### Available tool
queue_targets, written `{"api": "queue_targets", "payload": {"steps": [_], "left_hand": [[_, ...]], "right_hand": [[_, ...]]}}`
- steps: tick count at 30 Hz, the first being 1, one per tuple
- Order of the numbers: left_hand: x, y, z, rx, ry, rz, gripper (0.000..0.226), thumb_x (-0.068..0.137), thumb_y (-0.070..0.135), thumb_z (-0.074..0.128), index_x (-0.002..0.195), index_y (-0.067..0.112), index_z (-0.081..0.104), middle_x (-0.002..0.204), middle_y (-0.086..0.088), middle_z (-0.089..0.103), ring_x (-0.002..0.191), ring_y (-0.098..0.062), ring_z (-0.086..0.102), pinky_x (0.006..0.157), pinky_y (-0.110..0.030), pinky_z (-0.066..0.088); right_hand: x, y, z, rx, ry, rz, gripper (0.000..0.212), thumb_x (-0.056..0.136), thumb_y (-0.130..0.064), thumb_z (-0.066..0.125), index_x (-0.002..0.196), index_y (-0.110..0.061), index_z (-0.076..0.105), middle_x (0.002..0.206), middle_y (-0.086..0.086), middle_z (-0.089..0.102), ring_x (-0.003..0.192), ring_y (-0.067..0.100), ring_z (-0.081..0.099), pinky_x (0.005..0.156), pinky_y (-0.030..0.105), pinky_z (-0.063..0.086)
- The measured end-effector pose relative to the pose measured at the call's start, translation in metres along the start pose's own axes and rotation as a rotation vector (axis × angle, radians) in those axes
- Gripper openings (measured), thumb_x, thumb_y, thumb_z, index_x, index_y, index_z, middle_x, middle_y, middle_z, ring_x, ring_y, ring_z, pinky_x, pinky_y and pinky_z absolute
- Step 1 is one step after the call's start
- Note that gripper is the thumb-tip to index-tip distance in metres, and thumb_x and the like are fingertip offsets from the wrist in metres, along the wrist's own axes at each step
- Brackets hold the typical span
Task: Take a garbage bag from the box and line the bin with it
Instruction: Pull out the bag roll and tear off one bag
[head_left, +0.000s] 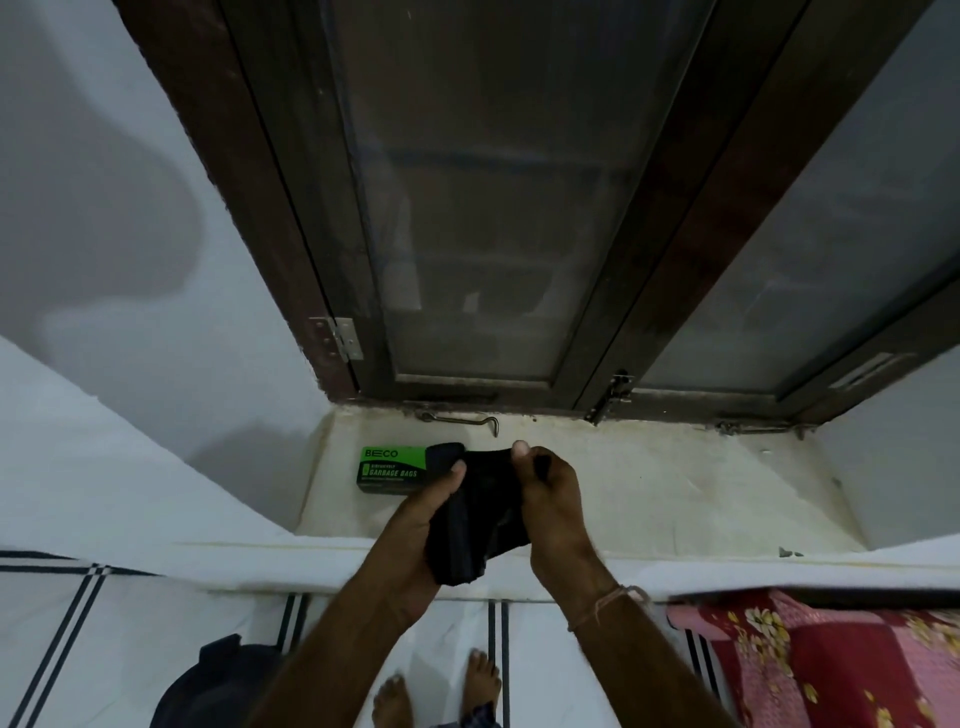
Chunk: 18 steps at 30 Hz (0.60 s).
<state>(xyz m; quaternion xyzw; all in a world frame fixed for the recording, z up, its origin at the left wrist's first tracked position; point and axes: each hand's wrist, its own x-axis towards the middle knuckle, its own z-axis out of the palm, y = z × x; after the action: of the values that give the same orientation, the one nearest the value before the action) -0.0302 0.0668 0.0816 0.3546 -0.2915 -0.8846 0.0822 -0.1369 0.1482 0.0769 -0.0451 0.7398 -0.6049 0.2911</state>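
A folded black garbage bag (480, 514) hangs between both hands above the window sill. My left hand (423, 525) grips its lower left side, thumb on top. My right hand (548, 499) pinches its upper right edge between thumb and fingers. Behind the bag, a green and black garbage bag box (389, 470) lies flat on the sill (649, 483), partly covered by the bag's top corner. A dark round object (218, 686), possibly the bin, sits on the floor at lower left, mostly cut off by my left forearm.
A dark wooden window (519, 208) with frosted panes stands shut behind the sill, a metal hook latch (462, 420) at its base. White walls flank it. A red floral cloth (831, 660) lies at lower right. My bare feet (441, 691) stand on white striped tiles.
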Motion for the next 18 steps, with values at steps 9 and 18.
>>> {"api": "queue_targets", "payload": {"steps": [9, 18], "left_hand": [[0.001, -0.004, -0.002, 0.109, 0.065, 0.093, 0.071, 0.078, 0.051, 0.083, 0.133, 0.01, 0.065, 0.13, -0.021, 0.07, 0.118, -0.037, 0.068, 0.093, -0.048, 0.055], [-0.01, -0.001, 0.004, 0.071, 0.102, 0.051, 0.059, 0.092, 0.052, 0.06, 0.133, 0.01, 0.064, 0.12, -0.017, 0.075, 0.105, -0.031, 0.075, 0.081, -0.038, 0.061]], "right_hand": [[-0.014, -0.015, -0.003, -0.033, -0.25, 0.038, 0.033, 0.096, -0.045, 0.067, 0.096, -0.014, 0.079, 0.089, 0.004, 0.081, 0.087, 0.022, 0.078, 0.073, 0.03, 0.063], [-0.008, -0.014, -0.012, 0.029, -0.139, 0.053, 0.033, 0.108, -0.027, 0.05, 0.1, 0.001, 0.066, 0.086, 0.025, 0.068, 0.072, 0.031, 0.065, 0.049, 0.032, 0.056]]}}
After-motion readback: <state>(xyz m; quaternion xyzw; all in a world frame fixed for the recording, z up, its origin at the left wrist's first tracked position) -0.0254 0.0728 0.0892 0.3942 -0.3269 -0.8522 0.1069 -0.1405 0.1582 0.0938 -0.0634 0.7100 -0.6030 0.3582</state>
